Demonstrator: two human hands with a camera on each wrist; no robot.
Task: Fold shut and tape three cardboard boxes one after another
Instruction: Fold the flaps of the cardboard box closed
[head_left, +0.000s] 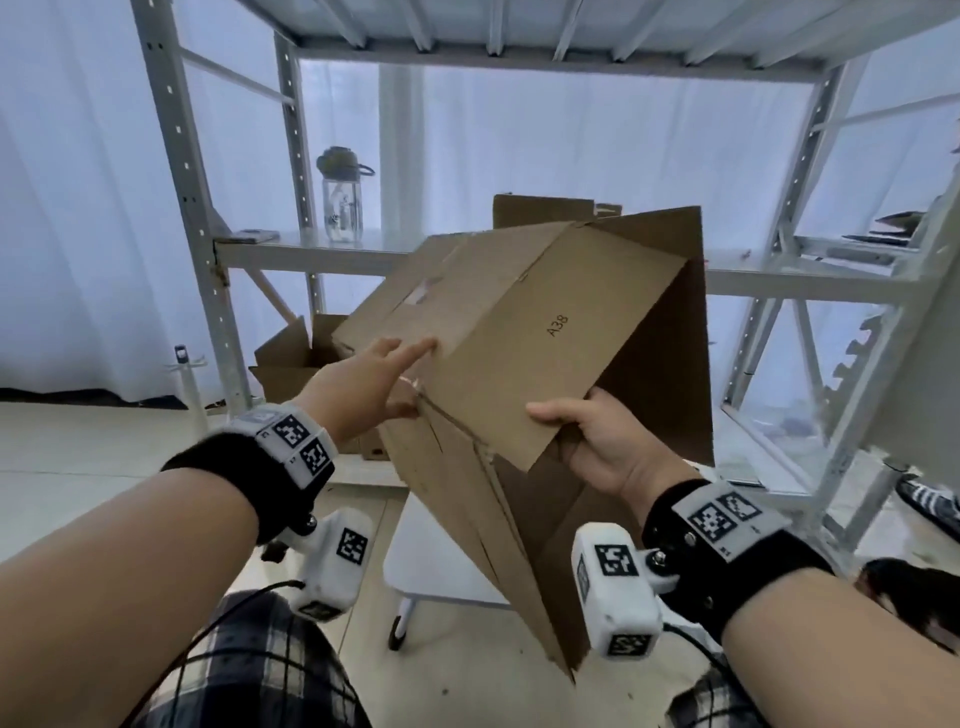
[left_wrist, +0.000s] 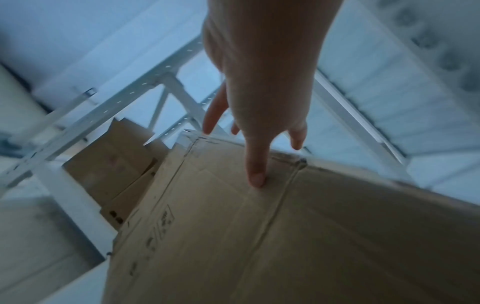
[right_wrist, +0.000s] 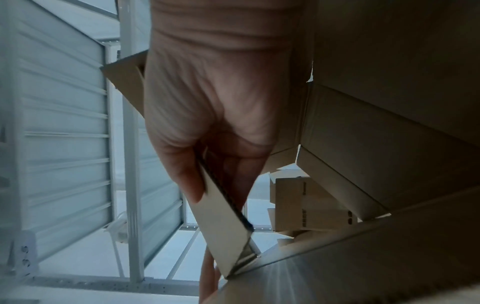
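Note:
A brown cardboard box (head_left: 519, 332) marked A38 hangs tilted in the air in front of me, its flaps loose toward me and to the right. My right hand (head_left: 587, 441) pinches the edge of a flap (right_wrist: 223, 232), thumb on top and fingers underneath. My left hand (head_left: 384, 374) lies against the box's left side with its fingers straight; in the left wrist view one fingertip (left_wrist: 255, 178) presses the box panel (left_wrist: 233, 236) near a crease. Old tape (head_left: 423, 293) marks the far face.
A white metal shelving rack (head_left: 311, 249) stands behind, with a water bottle (head_left: 342, 200) on its shelf. More cardboard boxes (head_left: 291, 364) sit low on the left under the shelf. A small white table (head_left: 436, 566) is below the box.

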